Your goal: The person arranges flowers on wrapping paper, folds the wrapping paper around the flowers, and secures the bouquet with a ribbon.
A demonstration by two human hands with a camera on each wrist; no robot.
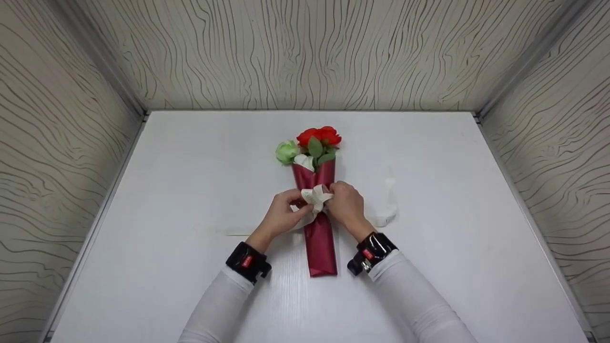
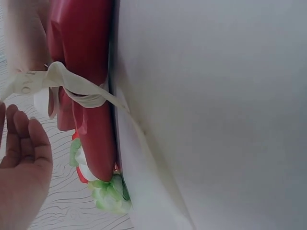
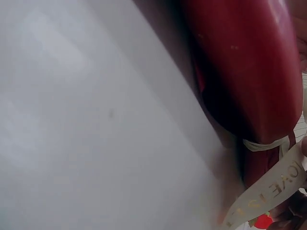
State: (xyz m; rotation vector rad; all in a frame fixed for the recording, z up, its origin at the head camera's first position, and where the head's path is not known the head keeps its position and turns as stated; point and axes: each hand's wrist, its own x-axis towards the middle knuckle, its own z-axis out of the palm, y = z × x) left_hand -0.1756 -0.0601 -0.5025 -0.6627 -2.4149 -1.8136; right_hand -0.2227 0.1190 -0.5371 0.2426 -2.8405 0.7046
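Observation:
A bouquet in dark red wrapping (image 1: pixel 320 247) lies in the middle of the white table, flowers pointing away from me. A cream ribbon (image 1: pixel 318 199) is tied around its waist and stands up in loops at the front. My left hand (image 1: pixel 281 214) pinches a loop between thumb and fingers from the left side. On the right, my right hand (image 1: pixel 347 202) has its fingers curled on the ribbon at the knot. Gold letters show on the ribbon (image 3: pixel 273 187) in the right wrist view. The left wrist view has the ribbon band (image 2: pixel 88 100) wrapped snugly around the wrapping.
Red flowers (image 1: pixel 319 136), a pale green flower (image 1: pixel 287 152) and a white flower (image 1: pixel 304 162) stick out of the wrap's top. One ribbon tail (image 1: pixel 240 232) trails left across the table (image 1: pixel 143 267); another tail (image 1: pixel 388 214) curls off to the right. Wood-patterned panels (image 1: pixel 305 57) surround the table.

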